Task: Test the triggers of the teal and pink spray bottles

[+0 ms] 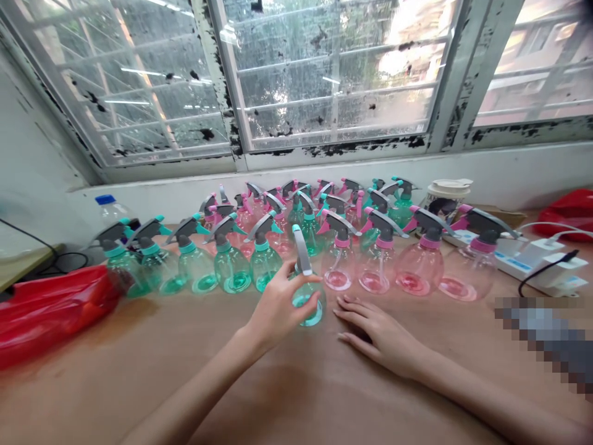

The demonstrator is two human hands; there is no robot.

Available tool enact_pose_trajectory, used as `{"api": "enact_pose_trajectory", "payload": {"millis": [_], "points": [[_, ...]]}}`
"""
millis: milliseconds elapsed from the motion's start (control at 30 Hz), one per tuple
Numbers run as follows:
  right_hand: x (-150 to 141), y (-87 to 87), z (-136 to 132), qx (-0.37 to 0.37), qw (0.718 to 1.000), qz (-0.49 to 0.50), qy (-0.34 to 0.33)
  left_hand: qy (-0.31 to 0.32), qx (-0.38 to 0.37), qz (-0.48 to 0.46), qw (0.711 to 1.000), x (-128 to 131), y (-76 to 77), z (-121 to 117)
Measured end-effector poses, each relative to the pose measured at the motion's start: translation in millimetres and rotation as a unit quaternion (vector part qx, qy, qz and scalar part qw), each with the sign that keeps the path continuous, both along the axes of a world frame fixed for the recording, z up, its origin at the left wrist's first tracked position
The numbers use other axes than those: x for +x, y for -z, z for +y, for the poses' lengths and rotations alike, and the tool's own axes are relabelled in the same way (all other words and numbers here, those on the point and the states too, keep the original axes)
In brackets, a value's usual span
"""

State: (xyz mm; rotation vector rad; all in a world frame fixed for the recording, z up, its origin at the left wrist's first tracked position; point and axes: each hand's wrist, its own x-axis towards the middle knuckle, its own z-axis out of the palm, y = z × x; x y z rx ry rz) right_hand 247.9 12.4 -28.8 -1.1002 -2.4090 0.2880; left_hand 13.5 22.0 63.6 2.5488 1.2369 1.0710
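Observation:
My left hand (282, 303) is closed around the upper part of a green spray bottle (309, 314), which has a grey head and stands upright in front of the others. To its right my right hand (370, 327) lies on the table (287, 395), fingers stretched out and holding nothing. A row of green spray bottles (233, 272) runs to the left of the held one. Pink spray bottles (419, 272) continue that row to the right. More pink and green bottles are crowded behind, partly hidden by the front row.
A red plastic bag (55, 309) lies at the left, another red bag (567, 213) at the far right. A white power strip (542, 266) with cables sits at the right, near a paper cup (445, 198). Behind everything is a window (333, 74). A pixelated patch covers something at right.

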Motion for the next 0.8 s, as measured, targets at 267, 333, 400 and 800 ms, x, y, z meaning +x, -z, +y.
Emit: {"api": "enact_pose_trajectory", "payload": {"millis": [267, 333, 400, 800], "points": [[1, -1.3, 0, 0.007, 1.0, -0.004, -0.001, 0.064, -0.095, -0.059, 0.992, -14, -11.7, -47], [1, -0.9, 0, 0.009, 1.0, 0.002, -0.002, 0.047, -0.111, -0.063, 0.991, -18, -13.8, -50], [1, -0.5, 0, 0.009, 1.0, 0.013, -0.003, 0.021, -0.13, -0.071, 0.989, -23, -14.1, -50], [0, -0.8, 0, 0.006, 1.0, 0.023, -0.006, -0.011, -0.159, -0.197, 0.967, 16, -23.3, -19]]}}
